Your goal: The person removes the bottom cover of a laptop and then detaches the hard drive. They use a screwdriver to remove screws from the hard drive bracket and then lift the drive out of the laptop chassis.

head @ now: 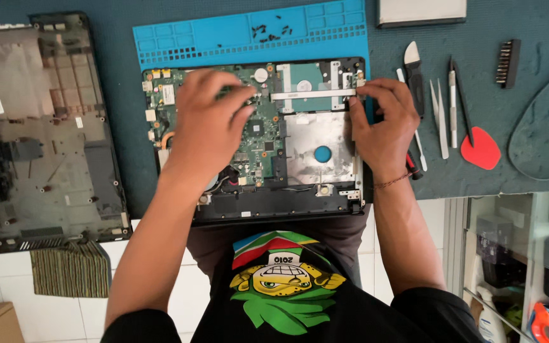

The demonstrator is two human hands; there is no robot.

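An opened laptop base (274,204) lies on the dark teal bench with its green circuit board (262,136) and silver metal plate (316,149) exposed. My left hand (208,127) rests over the circuit board, fingers curled down onto it. My right hand (382,124) sits at the laptop's right edge, its fingertips pinching the right end of a thin silver metal strip (309,94) that lies across the drive bay. What the left fingers touch is hidden under the hand.
A blue silicone mat (249,32) with small screws lies behind the laptop. The removed bottom cover (39,127) lies at left. Tweezers (441,117), pry tools, a red pick (481,152) and a bit holder (508,62) lie at right.
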